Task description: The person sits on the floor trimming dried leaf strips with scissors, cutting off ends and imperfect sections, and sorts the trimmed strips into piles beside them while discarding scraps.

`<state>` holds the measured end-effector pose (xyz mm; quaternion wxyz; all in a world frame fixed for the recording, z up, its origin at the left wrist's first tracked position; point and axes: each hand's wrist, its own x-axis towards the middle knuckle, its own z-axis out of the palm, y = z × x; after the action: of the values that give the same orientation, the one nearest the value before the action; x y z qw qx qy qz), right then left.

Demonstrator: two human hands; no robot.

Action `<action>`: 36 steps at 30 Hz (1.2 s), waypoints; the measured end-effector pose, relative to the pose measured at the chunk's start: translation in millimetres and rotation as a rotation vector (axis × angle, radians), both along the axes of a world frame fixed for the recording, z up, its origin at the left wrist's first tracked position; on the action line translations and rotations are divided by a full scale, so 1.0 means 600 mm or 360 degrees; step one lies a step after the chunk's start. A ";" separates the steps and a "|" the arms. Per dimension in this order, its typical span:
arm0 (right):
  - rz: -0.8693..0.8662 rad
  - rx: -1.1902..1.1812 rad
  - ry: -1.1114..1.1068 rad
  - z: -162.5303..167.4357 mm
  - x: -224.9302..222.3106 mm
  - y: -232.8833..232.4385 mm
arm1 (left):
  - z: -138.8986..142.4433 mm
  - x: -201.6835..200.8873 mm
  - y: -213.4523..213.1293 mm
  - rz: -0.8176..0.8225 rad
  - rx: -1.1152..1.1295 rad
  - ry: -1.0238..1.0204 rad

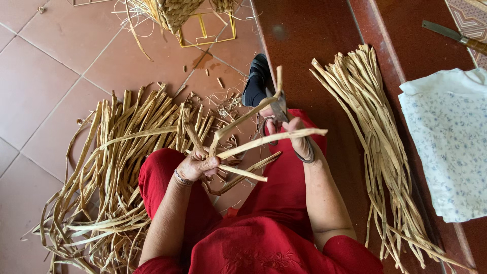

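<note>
My left hand [199, 165] is closed around a small bunch of dried straw-coloured plant strips [253, 144] that fan out to the right. My right hand [290, 133] grips a pair of scissors [278, 105], blades pointing up, right at the strips' ends. Both hands hover over my lap, which is covered in red cloth [264, 223].
A big loose heap of dried strips [116, 167] lies on the tiled floor at left. A neater bundle [378, 137] rests on the dark red step at right, beside a floral white cloth [449, 142]. A knife [454, 35] lies top right. A woven basket on a yellow wire frame [203, 30] stands at top.
</note>
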<state>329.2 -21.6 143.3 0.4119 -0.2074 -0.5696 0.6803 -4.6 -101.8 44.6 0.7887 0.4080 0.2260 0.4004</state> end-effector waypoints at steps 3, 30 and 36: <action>-0.0050 0.0111 0.0025 0.001 0.003 -0.003 | 0.007 0.001 -0.005 0.0004 -0.0011 0.0027; -0.1134 0.0315 -0.0344 -0.018 -0.008 -0.014 | 0.032 -0.001 0.008 0.0204 -0.0071 0.0633; -0.1802 0.0496 -0.0388 0.018 0.032 -0.002 | 0.019 0.015 0.015 0.0456 0.0161 0.0696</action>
<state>348.5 -22.9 154.3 0.6676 -0.4923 -0.5068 0.2348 4.6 -92.6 55.8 0.6350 0.4876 0.4262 0.4211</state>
